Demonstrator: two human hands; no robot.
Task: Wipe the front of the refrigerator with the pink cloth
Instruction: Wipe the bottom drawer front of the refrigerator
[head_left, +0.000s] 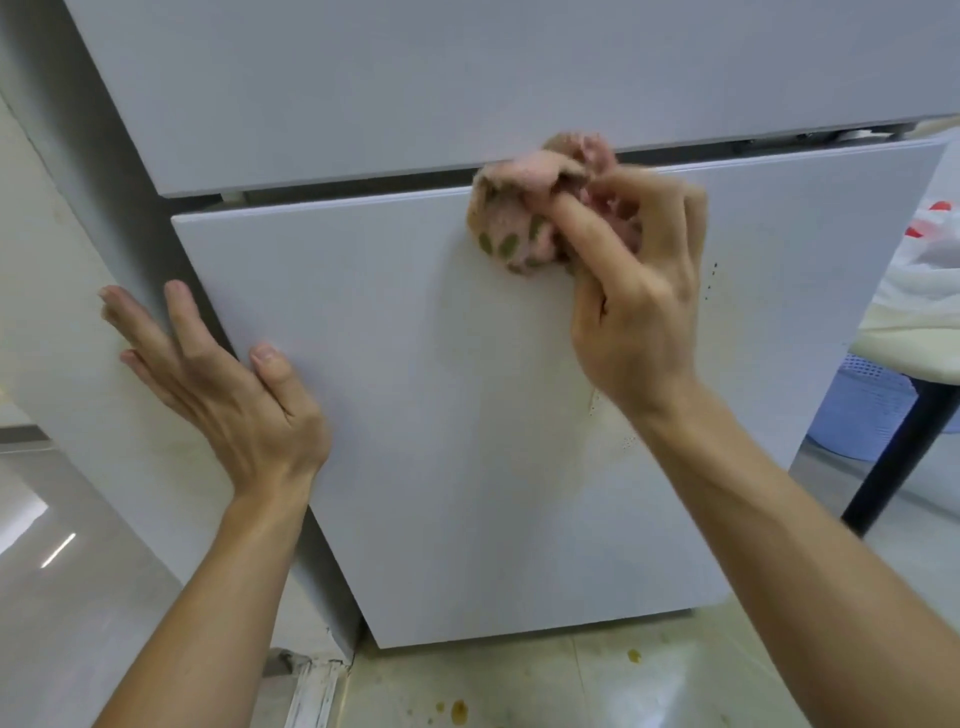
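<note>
The white refrigerator fills the view, with its lower door (415, 415) standing slightly ajar below the upper door (363, 78). My right hand (639, 291) grips a bunched pink cloth (519, 223) with green spots and presses it against the top edge of the lower door. My left hand (218, 374) has its fingers spread around the left edge of the lower door, thumb on the front face. Small brown specks and a faint yellowish streak mark the door's right side near my right wrist.
A black-legged table (904, 431) with white bags stands at the right, and a blue perforated basket (862, 410) sits under it. The tiled floor (519, 691) below the door shows brownish stains. A wall (47, 291) runs close on the left.
</note>
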